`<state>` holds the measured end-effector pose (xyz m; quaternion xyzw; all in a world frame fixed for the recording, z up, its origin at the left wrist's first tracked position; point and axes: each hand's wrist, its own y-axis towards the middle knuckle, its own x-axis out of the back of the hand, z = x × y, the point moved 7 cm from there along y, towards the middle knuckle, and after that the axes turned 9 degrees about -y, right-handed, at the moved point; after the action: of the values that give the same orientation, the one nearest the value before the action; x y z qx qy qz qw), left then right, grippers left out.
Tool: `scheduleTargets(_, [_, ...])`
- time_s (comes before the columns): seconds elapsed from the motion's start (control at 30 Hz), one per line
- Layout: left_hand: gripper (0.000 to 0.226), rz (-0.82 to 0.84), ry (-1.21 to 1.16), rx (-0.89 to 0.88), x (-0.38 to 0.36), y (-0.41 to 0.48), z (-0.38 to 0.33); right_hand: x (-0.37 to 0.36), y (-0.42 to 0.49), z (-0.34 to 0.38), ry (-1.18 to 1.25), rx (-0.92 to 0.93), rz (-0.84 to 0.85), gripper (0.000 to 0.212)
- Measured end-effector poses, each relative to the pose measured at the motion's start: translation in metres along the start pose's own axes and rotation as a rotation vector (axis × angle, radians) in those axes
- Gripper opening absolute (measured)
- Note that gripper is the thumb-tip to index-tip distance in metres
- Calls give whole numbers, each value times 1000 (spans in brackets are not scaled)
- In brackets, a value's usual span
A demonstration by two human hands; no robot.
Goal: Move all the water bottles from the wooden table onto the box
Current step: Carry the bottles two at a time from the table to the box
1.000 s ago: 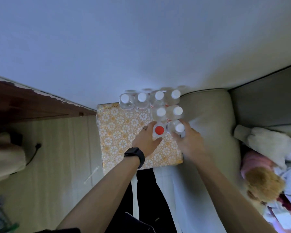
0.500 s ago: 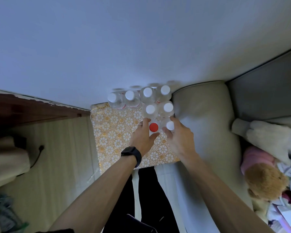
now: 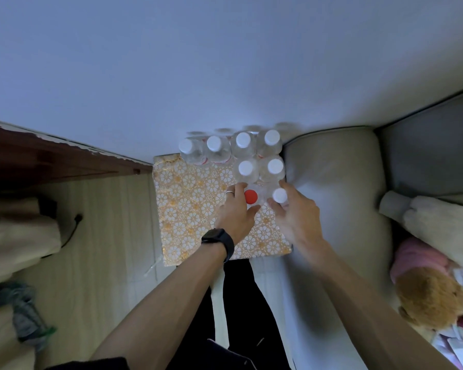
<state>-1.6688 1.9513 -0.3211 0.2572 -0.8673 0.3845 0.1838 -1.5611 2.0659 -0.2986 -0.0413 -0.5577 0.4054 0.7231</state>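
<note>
A box (image 3: 195,209) covered in orange floral cloth stands against the wall. Several clear water bottles with white caps (image 3: 243,141) stand packed at its far right corner. In the near row stands a red-capped bottle (image 3: 251,196), and my left hand (image 3: 237,212), with a ring and a black watch, grips it from the left. My right hand (image 3: 294,217) grips the white-capped bottle (image 3: 280,195) beside it at the box's right edge. Both bottles stand upright on the box.
A beige sofa armrest (image 3: 337,188) abuts the box on the right, with soft toys (image 3: 433,295) on the seat. A dark wooden table edge (image 3: 51,158) lies at left above the pale floor. Cloth and a cable (image 3: 72,228) sit at far left.
Both hands stay around the same two bottles on the box. The view has shifted slightly; the hands have not visibly moved relative to the bottles.
</note>
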Motion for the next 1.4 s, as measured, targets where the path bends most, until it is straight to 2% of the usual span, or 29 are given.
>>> scheduleTargets(0.13, [63, -22, -36, 38, 5, -5, 1, -2, 0, 5, 12, 37, 18, 53])
scheduleTargets(0.23, [67, -28, -73, 85, 11, -11, 1, -2, -7, 5, 7, 20, 61, 75])
scheduleTargets(0.3, [68, -39, -112, 81, 20, -21, -3, 6, -19, 7, -17, 16, 55, 82])
scheduleTargets(0.5, [69, -108, -171, 78, 69, -86, 1, 34, -82, 22, -135, 62, 88, 68])
scheduleTargets(0.67, [65, -221, -230, 95, 117, -167, 25, 39, -142, 55, -169, 239, 146, 41])
scheduleTargets(0.8, [61, -394, -255, 127, 162, -257, 60, 42, -199, 124, -188, 516, 90, 30])
scheduleTargets(1.0, [57, -801, -238, 254, 199, -467, 151, -1, -357, 247, -247, 1074, 46, 20])
scheduleTargets(1.17, [55, -1125, -253, 498, 155, -684, 240, -67, -545, 301, -254, 1546, 126, 19])
scheduleTargets(1.33, [53, -1380, -304, 797, 79, -892, 284, -132, -745, 301, -259, 1894, 341, 31])
scheduleTargets(1.4, [51, -1501, -324, 901, 46, -969, 288, -150, -827, 293, -261, 2034, 419, 29])
